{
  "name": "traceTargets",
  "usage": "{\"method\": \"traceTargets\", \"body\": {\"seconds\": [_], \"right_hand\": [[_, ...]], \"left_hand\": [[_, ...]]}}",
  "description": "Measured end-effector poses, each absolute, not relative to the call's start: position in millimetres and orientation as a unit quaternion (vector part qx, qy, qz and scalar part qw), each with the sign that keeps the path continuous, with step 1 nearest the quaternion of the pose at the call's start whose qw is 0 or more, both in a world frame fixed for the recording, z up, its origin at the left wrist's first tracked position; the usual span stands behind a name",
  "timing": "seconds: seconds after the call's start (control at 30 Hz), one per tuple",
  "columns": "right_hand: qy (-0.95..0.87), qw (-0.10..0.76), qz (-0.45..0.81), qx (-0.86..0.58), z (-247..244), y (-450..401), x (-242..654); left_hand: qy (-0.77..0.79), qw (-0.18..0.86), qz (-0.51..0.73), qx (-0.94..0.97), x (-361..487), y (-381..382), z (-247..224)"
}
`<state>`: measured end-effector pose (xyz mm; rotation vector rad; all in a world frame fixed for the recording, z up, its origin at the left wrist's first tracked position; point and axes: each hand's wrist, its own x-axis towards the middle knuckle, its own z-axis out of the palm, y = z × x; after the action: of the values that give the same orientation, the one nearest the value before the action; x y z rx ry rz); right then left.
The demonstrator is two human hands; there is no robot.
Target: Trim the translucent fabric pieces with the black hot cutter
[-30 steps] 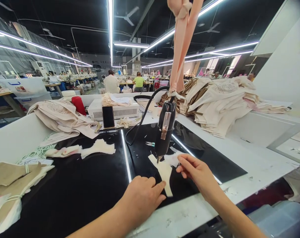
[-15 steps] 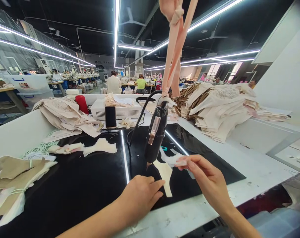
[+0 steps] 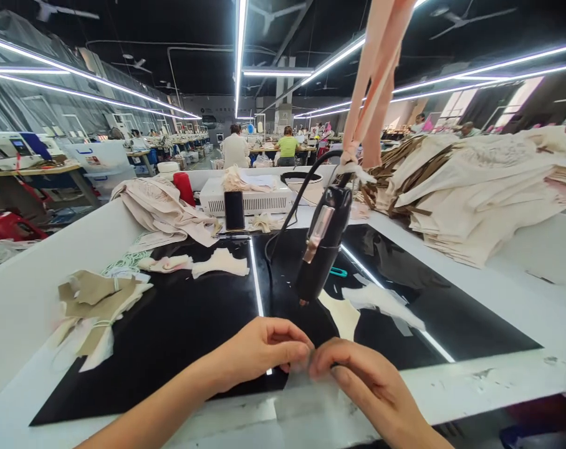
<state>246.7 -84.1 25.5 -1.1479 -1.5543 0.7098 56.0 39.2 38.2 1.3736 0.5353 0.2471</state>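
Note:
My left hand (image 3: 276, 349) and my right hand (image 3: 364, 380) meet fingertip to fingertip over the near edge of the black work surface (image 3: 171, 349). Both are closed in a pinch; a faint, blurred translucent sheet (image 3: 306, 390) shows below the fingertips, and I cannot make out what they grip. Just beyond my right hand lies a flat cream fabric piece (image 3: 343, 315), its near end hidden by that hand. Above it hangs a black handheld power tool (image 3: 323, 243) with a copper-coloured tip, pointing down. Farther right rests a white fabric piece (image 3: 383, 302) on translucent strips.
Pink fabric strips (image 3: 376, 81) suspend the tool, whose black cable curves left. Cut white pieces (image 3: 221, 263) and tied tan bundles (image 3: 93, 296) lie left. Fabric piles (image 3: 470, 193) stand right and back left. A phone (image 3: 234, 211) leans on a white box; a teal clip (image 3: 338, 272) lies near the tool.
The white piece left my right hand and lies on the black surface. My left hand came off the cream piece, and both hands came together. The view turned left.

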Motion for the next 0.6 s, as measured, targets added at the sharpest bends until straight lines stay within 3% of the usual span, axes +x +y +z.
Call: {"method": "traceTargets", "body": {"seconds": [0.2,0.33,0.47,0.6], "right_hand": [[-0.462,0.531,0.423,-0.57,16.7,-77.7,228.1],[-0.439,0.481,0.503,-0.568,9.4,-70.4,227.8],[-0.487,0.427,0.498,-0.577,3.0,-62.3,228.4],[-0.521,0.428,0.428,-0.602,0.1,-57.8,219.9]], "left_hand": [[0.297,0.723,0.141,0.608,39.6,42.2,41.9],[0.328,0.689,0.149,0.629,23.6,47.7,48.5],[0.337,0.67,0.16,0.642,7.9,51.6,51.3],[0.345,0.662,0.171,0.643,-2.4,55.0,50.3]]}}
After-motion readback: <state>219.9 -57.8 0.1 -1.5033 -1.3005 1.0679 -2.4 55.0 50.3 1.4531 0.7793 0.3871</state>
